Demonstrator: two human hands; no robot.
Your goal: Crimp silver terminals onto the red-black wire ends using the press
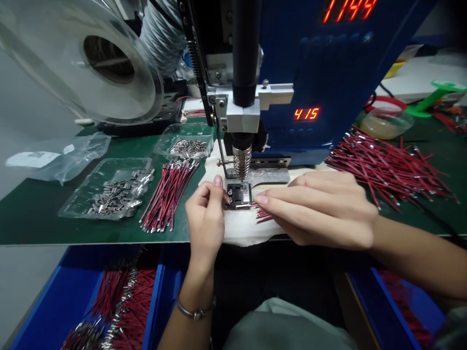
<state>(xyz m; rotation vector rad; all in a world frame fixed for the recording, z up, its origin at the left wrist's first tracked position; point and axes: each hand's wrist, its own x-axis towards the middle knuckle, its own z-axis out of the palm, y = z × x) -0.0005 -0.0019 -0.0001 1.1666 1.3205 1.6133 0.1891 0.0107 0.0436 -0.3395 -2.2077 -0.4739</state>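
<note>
My left hand [205, 214] is pinched at the left side of a small black and metal fixture [239, 195] under the machine's ribbed tip [242, 163]; what the fingertips hold is too small to make out. My right hand [317, 206] lies with fingers pressed together, tips at the fixture's right edge, holding short red and black wires [263, 215] that stick out beneath the fingers. Both hands rest on a white pad [242, 228].
A blue machine [328, 73] with red digit displays stands behind. Bundled wires [168, 194] and bags of small metal parts [113, 192] lie left on the green mat [36, 214]. A large wire pile [383, 167] lies right. Blue bins [65, 296] hold finished wires below.
</note>
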